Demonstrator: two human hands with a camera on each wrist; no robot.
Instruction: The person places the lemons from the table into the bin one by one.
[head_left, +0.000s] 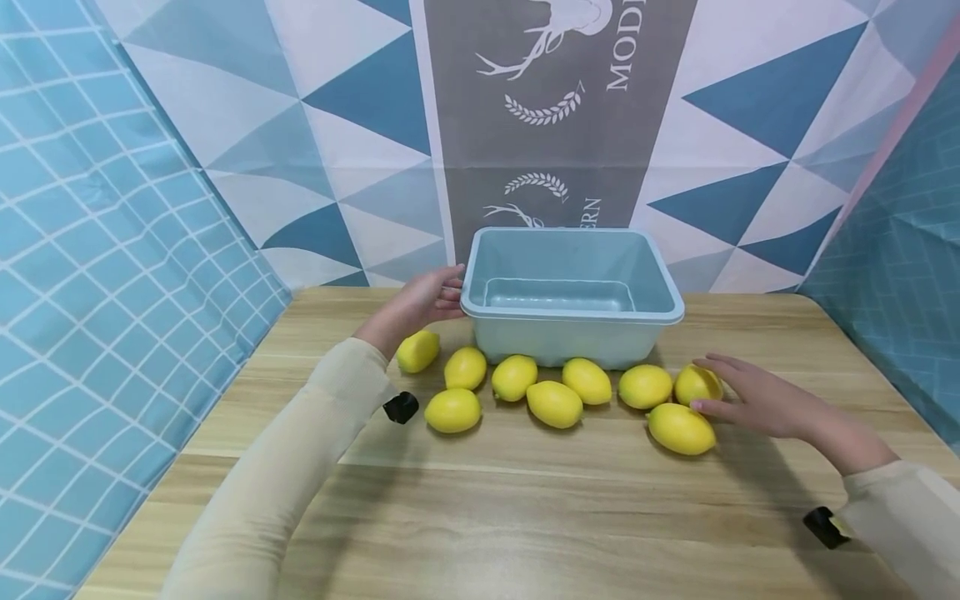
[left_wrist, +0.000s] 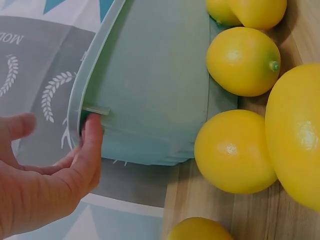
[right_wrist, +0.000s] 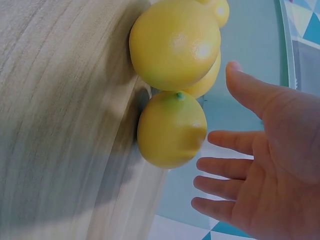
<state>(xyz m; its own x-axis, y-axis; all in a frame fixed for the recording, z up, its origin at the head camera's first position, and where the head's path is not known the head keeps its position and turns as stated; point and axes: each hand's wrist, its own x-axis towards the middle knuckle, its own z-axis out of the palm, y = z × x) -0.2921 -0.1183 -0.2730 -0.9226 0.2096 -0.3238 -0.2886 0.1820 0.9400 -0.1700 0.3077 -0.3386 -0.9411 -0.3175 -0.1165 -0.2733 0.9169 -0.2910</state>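
Observation:
A light blue plastic bin [head_left: 570, 342] stands at the back of the table with its inside showing. At its left end is my left hand [head_left: 427, 302]; the left wrist view shows the fingertips [left_wrist: 92, 131] against the wall under the rim, the thumb apart from it. Several yellow lemons [head_left: 554, 405] lie in a loose row before the bin. On the right, my right hand [head_left: 765, 400] hovers with spread fingers beside a lemon [head_left: 696, 383]. That lemon [right_wrist: 172, 130] sits just off the fingertips in the right wrist view, and nothing is held.
The wood-grain table [head_left: 480, 517] stretches toward the front. Behind the bin hangs a patterned cloth [head_left: 375, 125], with a blue checked cloth [head_left: 112, 250] along the left and a teal one [head_left: 900, 242] along the right. One lemon [head_left: 418, 352] lies under the left wrist.

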